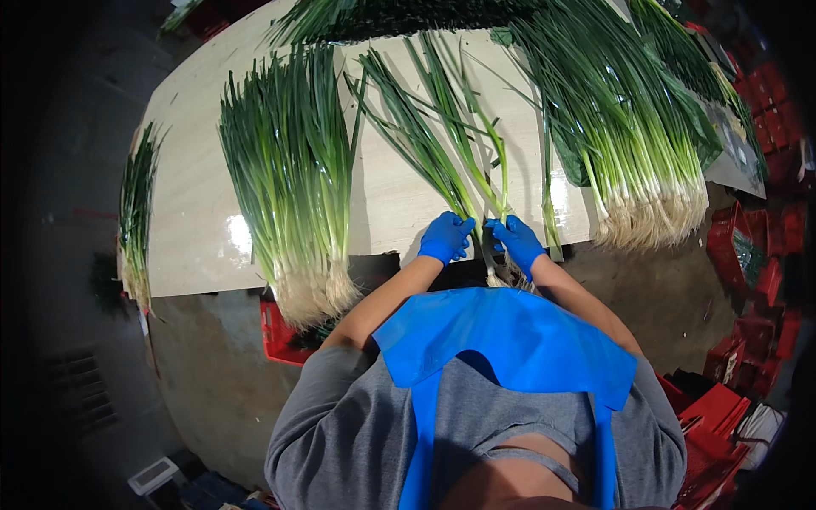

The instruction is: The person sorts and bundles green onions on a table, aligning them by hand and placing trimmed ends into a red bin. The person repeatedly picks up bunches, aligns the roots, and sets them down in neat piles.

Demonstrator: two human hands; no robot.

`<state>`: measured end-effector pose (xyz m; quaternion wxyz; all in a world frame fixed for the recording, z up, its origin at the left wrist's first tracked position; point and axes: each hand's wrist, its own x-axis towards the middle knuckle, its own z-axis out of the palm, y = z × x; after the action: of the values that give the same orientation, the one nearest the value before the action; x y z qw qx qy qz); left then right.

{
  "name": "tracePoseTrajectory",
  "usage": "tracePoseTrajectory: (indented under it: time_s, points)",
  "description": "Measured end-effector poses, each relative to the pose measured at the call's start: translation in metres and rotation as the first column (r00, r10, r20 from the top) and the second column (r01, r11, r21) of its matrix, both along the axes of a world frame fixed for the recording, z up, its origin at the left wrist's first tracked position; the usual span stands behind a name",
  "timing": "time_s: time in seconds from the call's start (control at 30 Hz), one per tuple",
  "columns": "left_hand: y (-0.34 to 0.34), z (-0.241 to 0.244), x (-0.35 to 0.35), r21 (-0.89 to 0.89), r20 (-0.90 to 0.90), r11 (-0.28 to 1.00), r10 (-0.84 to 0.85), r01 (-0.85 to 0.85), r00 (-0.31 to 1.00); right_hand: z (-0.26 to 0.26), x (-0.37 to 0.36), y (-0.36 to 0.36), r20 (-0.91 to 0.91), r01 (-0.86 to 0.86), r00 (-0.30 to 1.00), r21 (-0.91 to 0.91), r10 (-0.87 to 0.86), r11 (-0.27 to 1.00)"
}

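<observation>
My left hand (447, 237), in a blue glove, is closed around the pale lower part of some spring onion stalks (426, 153) near the front edge of the table. Beside it my right hand (517, 242), gloved too, pinches another spring onion stalk (500, 169). Leaves from both fan out up the pale tabletop (389, 217). White bulb ends with roots (498, 278) hang past the edge between my wrists, partly hidden by the apron (510, 331). One loose stalk (548, 197) lies right of my right hand.
A broad row of spring onions (293, 178) lies to the left, its roots overhanging the edge. A larger pile (637, 146) rests on the right. A narrow bunch (138, 210) lies at the far left. Red crates stand under the table (280, 338) and to the right (733, 255).
</observation>
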<state>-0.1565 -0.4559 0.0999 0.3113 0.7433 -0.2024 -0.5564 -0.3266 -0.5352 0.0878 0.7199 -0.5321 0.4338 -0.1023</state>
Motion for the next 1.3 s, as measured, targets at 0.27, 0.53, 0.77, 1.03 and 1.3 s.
tracePoseTrajectory:
  time_s: [0.27, 0.53, 0.77, 1.03, 1.3]
  points:
    - [-0.003, -0.018, 0.001, -0.167, -0.255, 0.981, 0.057, -0.102, 0.965, 0.029, 0.021, 0.010, 0.176, -0.056, 0.984, 0.240, 0.013, 0.969]
    - [0.013, 0.023, 0.019, -0.215, -0.604, 0.888, 0.206, -0.406, 0.770, 0.047, 0.020, -0.011, 0.112, 0.083, 0.989, 0.148, -0.100, 0.986]
    - [0.009, 0.030, 0.027, -0.520, -0.808, 0.809, -0.363, -0.273, 0.465, 0.041, 0.047, -0.019, 0.215, -0.019, 0.972, 0.472, -0.094, 0.882]
    - [-0.001, 0.017, 0.027, -0.490, -0.711, 0.867, -0.338, -0.088, 0.617, 0.065, 0.071, -0.022, 0.082, 0.059, 0.994, 0.218, -0.079, 0.974]
    - [0.003, -0.005, 0.028, -0.310, -0.254, 0.938, 0.076, -0.156, 0.964, 0.051, 0.036, -0.030, -0.061, 0.102, 0.992, -0.128, -0.110, 0.987]
